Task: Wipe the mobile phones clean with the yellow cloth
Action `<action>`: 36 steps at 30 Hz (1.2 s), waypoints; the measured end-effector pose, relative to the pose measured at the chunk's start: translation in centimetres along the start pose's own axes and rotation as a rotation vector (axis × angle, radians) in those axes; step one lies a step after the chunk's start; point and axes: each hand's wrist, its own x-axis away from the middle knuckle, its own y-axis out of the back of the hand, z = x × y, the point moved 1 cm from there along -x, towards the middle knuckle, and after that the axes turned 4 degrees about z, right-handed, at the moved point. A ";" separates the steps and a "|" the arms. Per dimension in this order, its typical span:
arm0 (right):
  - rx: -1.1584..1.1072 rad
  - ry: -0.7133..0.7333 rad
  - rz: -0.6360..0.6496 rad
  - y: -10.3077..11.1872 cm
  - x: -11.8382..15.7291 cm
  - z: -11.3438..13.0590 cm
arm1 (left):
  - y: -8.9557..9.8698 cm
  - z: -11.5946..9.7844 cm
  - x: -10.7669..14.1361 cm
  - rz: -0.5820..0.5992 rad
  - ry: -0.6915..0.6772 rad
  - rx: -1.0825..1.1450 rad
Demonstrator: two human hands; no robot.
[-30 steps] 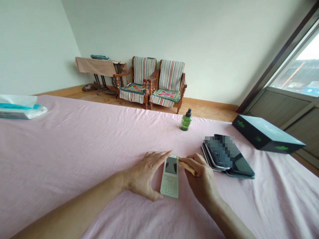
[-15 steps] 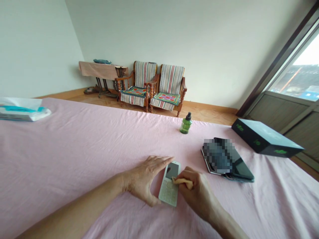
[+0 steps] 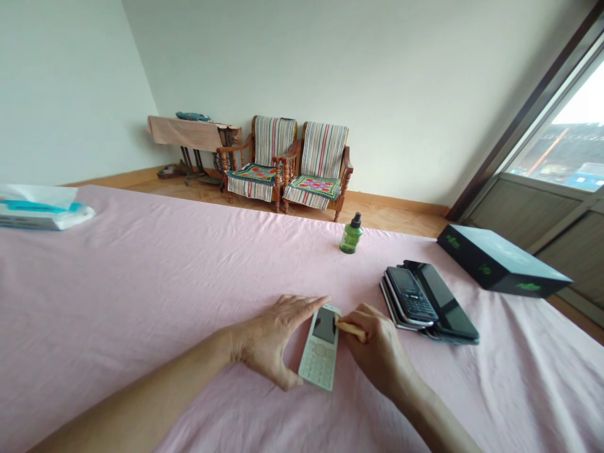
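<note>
While my left hand grips the white keypad phone end-to-end on the pink sheet, I should only lightly press the yellowish cloth my right hand pinches beside its screen.

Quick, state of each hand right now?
Left hand: holding the white phone by its ends.
Right hand: closed, holding a tan cloth.
</note>
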 end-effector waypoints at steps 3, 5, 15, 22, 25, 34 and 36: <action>-0.176 -0.076 0.033 0.4 0.6 1.1 | -0.2 0.0 0.0 -0.040 0.005 0.001; -0.342 -0.111 0.017 0.7 0.7 1.5 | -0.4 -0.1 0.0 -0.098 0.002 0.010; -1.050 -0.370 0.008 -0.3 0.4 0.8 | -0.5 -1.5 -0.5 -0.169 -0.055 0.050; -1.175 -0.328 -0.053 0.3 0.8 0.5 | -1.2 -2.1 -0.8 -0.286 0.027 0.019; -0.930 -0.279 -0.177 0.8 0.3 0.0 | -1.5 -2.3 -0.8 -0.349 0.045 -0.016; -0.190 -0.024 -0.421 1.2 -0.7 -2.4 | -2.4 -4.2 -0.4 -0.387 0.044 -0.036; -0.160 0.002 -0.380 0.8 -0.8 -2.3 | -2.6 -4.4 -0.4 -0.395 0.060 -0.057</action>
